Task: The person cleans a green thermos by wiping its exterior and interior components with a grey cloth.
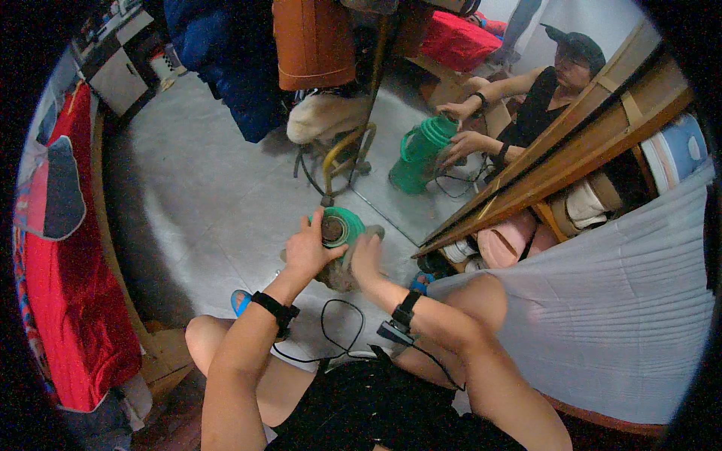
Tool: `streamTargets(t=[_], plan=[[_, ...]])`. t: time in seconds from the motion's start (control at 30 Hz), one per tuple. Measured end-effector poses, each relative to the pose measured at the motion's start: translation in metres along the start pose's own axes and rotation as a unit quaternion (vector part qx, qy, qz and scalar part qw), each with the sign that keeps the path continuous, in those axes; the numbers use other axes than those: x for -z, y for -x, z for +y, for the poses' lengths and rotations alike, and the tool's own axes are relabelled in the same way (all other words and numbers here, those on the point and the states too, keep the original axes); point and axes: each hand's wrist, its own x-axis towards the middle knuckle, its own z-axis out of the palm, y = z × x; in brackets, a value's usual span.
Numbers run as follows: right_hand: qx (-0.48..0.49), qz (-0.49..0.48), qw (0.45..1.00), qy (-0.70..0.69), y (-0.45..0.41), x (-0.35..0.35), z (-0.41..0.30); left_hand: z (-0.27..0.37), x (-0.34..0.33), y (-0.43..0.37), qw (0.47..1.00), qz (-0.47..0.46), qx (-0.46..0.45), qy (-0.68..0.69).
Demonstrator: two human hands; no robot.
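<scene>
A green thermos flask [352,224] stands upright on the floor between my legs, its round top facing me with a brown stopper [331,228] in the neck. My left hand [308,248] grips the rim from the left, fingers along the top and thumb across the near side. On the flask's right side, my right hand [366,256] is blurred; a greyish-brown cloth [337,277] lies at or under it, against the flask's lower part. Both wrists wear black straps with a cable. The mirror repeats the hands at the green flask.
A mirror with a wooden frame [541,163] leans at the right, beside shelves with rolls and a pale pleated curtain [609,315]. Ahead stands a yellow metal stand [333,160] under a cream cloth [321,118]. A red cloth [73,282] hangs at the left. A black cable loops nearby.
</scene>
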Motion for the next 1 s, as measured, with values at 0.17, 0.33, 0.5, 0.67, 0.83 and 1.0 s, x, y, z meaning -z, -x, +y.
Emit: streamTargets(t=[0.17, 0.33, 0.5, 0.67, 0.83, 1.0], plan=[[0.262, -0.035, 0.95, 0.169, 0.048, 0.013, -0.019, -0.006, 0.002, 0.001, 1.0, -0.01, 0.001, 0.001], [0.385, -0.029, 0.912, 0.139, 0.009, 0.025, -0.006, -0.004, -0.001, -0.004, 0.999, -0.001, -0.03, 0.011], [0.464, -0.111, 0.849, 0.227, -0.036, 0.031, -0.026, -0.005, 0.007, -0.003, 0.999, -0.015, -0.034, -0.005], [0.38, -0.168, 0.889, 0.192, -0.059, 0.017, -0.056, -0.005, 0.011, -0.002, 0.999, -0.024, -0.031, -0.009], [0.232, -0.169, 0.944, 0.164, -0.089, 0.005, -0.057, 0.001, 0.01, -0.004, 0.999, -0.011, -0.039, -0.007], [0.139, -0.103, 0.97, 0.172, -0.084, 0.004, -0.059, 0.004, 0.007, -0.004, 0.999, -0.03, -0.017, -0.013]])
